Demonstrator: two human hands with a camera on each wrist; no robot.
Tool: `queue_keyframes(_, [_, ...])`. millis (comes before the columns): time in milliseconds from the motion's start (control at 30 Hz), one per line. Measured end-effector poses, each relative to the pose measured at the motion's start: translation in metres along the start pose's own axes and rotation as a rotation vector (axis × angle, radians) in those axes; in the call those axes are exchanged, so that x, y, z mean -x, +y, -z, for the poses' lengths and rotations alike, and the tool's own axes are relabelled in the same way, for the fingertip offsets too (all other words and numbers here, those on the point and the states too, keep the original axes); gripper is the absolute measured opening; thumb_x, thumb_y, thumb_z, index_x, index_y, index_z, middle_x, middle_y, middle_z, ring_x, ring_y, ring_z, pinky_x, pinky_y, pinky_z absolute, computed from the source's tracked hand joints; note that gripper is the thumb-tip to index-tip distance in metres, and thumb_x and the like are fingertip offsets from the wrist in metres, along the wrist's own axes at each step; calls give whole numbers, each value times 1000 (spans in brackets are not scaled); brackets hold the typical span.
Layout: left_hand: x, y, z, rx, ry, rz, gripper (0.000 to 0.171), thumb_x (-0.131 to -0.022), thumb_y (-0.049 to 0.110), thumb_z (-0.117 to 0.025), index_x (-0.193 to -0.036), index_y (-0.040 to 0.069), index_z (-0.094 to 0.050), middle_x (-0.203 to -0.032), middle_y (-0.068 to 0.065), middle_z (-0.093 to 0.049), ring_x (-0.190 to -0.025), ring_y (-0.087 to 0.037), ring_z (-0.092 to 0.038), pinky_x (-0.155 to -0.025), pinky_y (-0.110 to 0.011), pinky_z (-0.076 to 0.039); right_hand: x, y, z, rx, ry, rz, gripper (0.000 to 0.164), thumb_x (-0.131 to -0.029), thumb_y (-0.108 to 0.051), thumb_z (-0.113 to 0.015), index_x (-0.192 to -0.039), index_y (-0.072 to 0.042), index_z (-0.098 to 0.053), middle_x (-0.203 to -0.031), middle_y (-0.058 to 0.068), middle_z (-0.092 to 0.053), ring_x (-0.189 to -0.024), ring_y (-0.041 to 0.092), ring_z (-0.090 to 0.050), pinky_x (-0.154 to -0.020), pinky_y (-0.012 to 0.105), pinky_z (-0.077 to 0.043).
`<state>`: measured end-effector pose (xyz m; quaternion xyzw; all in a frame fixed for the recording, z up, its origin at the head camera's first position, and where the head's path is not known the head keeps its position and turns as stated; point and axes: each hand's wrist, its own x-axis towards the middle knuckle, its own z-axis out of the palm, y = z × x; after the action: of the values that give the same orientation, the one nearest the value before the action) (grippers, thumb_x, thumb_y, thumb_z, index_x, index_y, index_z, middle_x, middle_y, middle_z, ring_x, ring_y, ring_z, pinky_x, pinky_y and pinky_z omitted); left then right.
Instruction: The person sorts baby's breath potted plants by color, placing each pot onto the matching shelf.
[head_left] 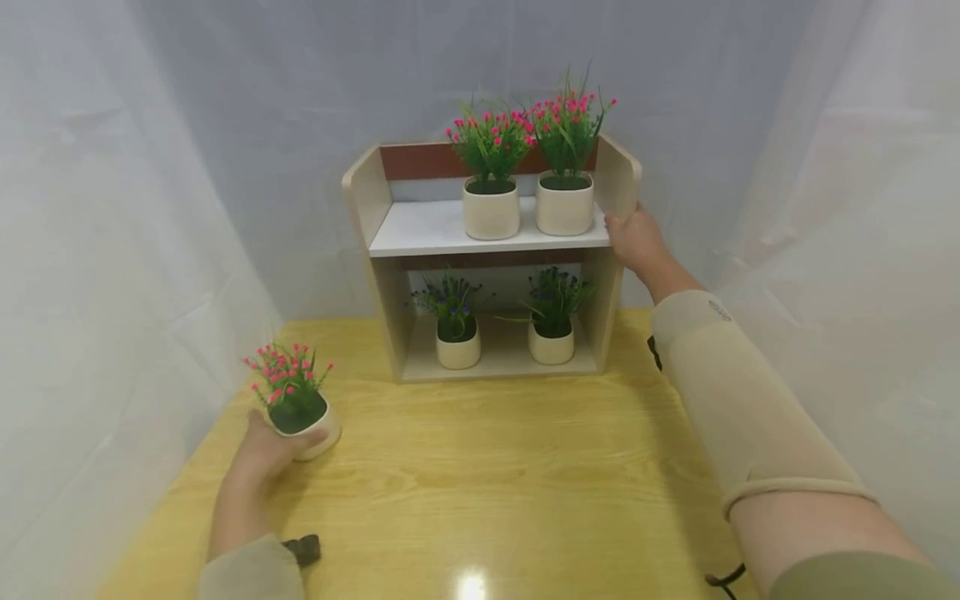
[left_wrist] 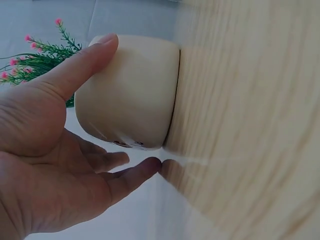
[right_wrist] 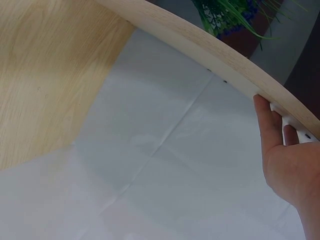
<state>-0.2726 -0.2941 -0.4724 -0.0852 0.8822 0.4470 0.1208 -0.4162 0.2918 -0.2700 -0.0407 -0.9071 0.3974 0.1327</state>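
At the left of the table, my left hand [head_left: 262, 446] is around a cream flower pot [head_left: 318, 442] with pink flowers. The thumb lies along the pot's wall [left_wrist: 135, 90] and some fingers curve past its other side, a gap showing beside them. Its base stands on the wood. My right hand [head_left: 637, 237] holds the front edge of the right side panel [head_left: 621, 175] of a small two-tier shelf. In the right wrist view its fingers [right_wrist: 269, 122] lie against the panel's outer face; the thumb is hidden there.
Two pots with pink flowers [head_left: 491, 208] stand on the white upper board [head_left: 420, 229], toward its right. Below them, two smaller pots with blue-violet flowers [head_left: 458, 350] stand on the bottom board. Pale sheeting [head_left: 262, 125] hangs behind and at both sides of the wooden table [head_left: 450, 450].
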Motion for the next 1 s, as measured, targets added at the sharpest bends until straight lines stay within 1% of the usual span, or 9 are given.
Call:
queue_keyframes(67, [-3, 0, -1, -7, 21, -49, 132, -98, 47, -80, -166, -11, 16, -173, -45, -4, -160, -64, -17, -132, -76, -19, -1, 0, 0, 0, 2, 0, 64, -115, -30, -43, -167, 3, -27, -165, 31, -46, -153, 44, -47, -131, 57, -39])
queue_keyframes(167, [-5, 1, -1, -9, 51, -119, 110, -98, 38, -81, -166, -15, -12, -166, -42, -32, -152, -60, -37, -129, -74, -30, -1, 0, 0, -7, 4, -4, 63, -115, -30, -43, -167, 3, -28, -165, 30, -47, -153, 43, -47, -131, 57, -39])
queue_keyframes(300, [-5, 2, -2, 12, 46, -107, 111, -98, 38, -81, -168, -11, -10, -168, -40, -31, -154, -60, -35, -129, -75, -28, -2, 0, 0, -11, -3, -16, 64, -115, -30, -43, -168, 2, -26, -166, 30, -45, -155, 44, -46, -132, 57, -38])
queue_keyframes(467, [-3, 5, -5, 0, 4, -44, 125, -97, 54, -79, -169, -9, 1, -173, -40, -20, -157, -64, -25, -127, -80, -27, -1, 1, 0, -4, -14, -28, 65, -116, -33, -41, -169, 1, -25, -167, 30, -45, -154, 45, -47, -131, 58, -39])
queue_keyframes(567, [-2, 11, -7, -5, -6, -24, 132, -94, 61, -79, -169, -8, 6, -174, -40, -17, -158, -64, -22, -127, -79, -27, 0, 1, 0, -15, -8, -24, 64, -115, -32, -42, -168, 1, -27, -165, 30, -46, -153, 44, -48, -131, 57, -40])
queue_keyframes(633, [-1, 16, -9, 29, -11, -20, 133, -94, 58, -80, -169, -7, 7, -175, -39, -16, -159, -63, -21, -128, -77, -27, 1, 1, 0, -17, -7, -19, 63, -115, -31, -42, -167, 2, -27, -165, 30, -46, -153, 44, -48, -131, 57, -39])
queue_keyframes(767, [0, 25, -11, 39, 7, -32, 131, -94, 55, -81, -170, -7, 5, -174, -38, -20, -160, -59, -25, -130, -75, -24, 3, -1, -1, -22, -25, -29, 64, -115, -32, -41, -168, 1, -26, -166, 29, -45, -154, 44, -47, -132, 58, -39])
queue_keyframes(833, [2, 29, -11, 22, 17, -37, 130, -94, 58, -81, -170, -7, 3, -175, -37, -21, -160, -58, -26, -130, -75, -25, 3, -1, -1, -21, -24, -28, 64, -115, -32, -41, -168, 1, -26, -166, 29, -46, -154, 44, -47, -131, 58, -39])
queue_keyframes(1000, [8, 43, -8, -74, 48, -51, 131, -92, 68, -76, -171, -6, -2, -173, -37, -27, -157, -60, -30, -127, -76, -29, 1, 0, -1, -25, -6, -20, 64, -115, -31, -42, -167, 3, -27, -165, 30, -47, -153, 44, -48, -132, 57, -39])
